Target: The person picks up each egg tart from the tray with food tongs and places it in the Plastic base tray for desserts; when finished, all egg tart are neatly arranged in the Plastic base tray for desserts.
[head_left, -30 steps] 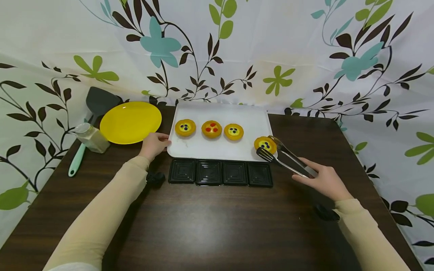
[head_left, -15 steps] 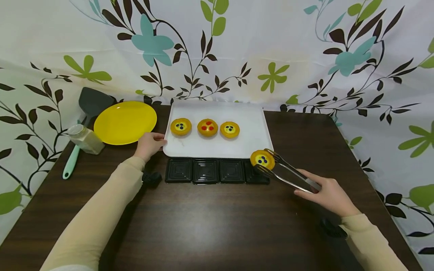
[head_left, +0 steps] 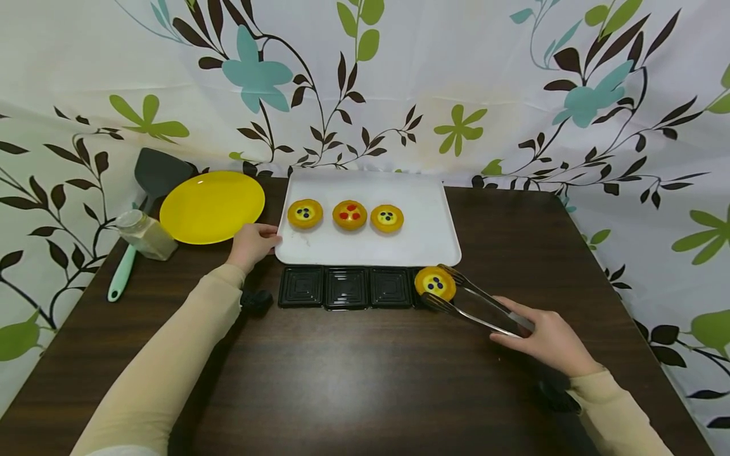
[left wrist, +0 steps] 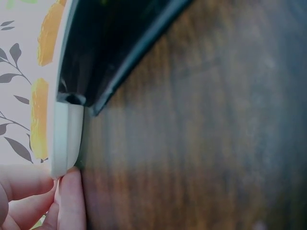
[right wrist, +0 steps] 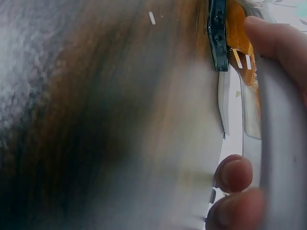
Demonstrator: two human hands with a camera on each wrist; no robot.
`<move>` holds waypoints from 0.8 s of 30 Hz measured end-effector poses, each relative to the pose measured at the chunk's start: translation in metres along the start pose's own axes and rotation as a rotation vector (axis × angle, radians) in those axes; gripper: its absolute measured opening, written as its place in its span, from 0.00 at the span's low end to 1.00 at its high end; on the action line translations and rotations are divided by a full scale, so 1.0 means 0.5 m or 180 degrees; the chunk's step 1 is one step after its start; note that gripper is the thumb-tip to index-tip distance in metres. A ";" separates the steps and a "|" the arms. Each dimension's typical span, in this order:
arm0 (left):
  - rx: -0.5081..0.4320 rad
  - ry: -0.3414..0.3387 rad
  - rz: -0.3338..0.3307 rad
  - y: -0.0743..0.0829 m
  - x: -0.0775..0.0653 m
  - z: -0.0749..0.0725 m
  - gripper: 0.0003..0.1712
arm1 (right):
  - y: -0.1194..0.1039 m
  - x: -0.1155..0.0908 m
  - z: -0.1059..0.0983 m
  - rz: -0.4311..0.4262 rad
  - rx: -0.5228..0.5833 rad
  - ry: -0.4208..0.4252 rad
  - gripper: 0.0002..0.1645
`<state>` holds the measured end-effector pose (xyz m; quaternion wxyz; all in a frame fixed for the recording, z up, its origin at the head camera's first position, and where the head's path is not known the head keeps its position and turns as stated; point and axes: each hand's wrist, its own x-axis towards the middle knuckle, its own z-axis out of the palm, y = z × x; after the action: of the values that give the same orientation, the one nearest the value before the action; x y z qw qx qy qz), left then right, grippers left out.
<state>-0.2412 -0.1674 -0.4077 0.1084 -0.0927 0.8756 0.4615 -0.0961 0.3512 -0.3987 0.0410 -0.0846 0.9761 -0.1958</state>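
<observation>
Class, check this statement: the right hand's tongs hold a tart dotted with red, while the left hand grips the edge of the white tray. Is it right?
Not quite: in the head view, the tart in the tongs is dotted dark blue, not red. The right hand does hold those tongs, and the left hand grips the edge of the white tray.

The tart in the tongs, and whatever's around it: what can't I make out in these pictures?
Head view: most of the rightmost black dish, covered by the tart; whether the two touch is unclear.
Head view: part of the handle of the spatula, hidden behind the jar.
Left wrist view: all but the fingers of the left hand, cut off by the picture's edges.
Right wrist view: detail on the table, lost to blur.
</observation>
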 end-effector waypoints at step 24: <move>-0.0038 0.0015 0.0063 -0.004 0.000 0.001 0.23 | 0.004 -0.001 -0.009 -0.0028 -0.0238 0.0014 0.50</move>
<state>-0.2405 -0.1680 -0.4096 0.1012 -0.0857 0.8740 0.4675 -0.0965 0.3549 -0.3954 0.0348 -0.0899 0.9825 -0.1595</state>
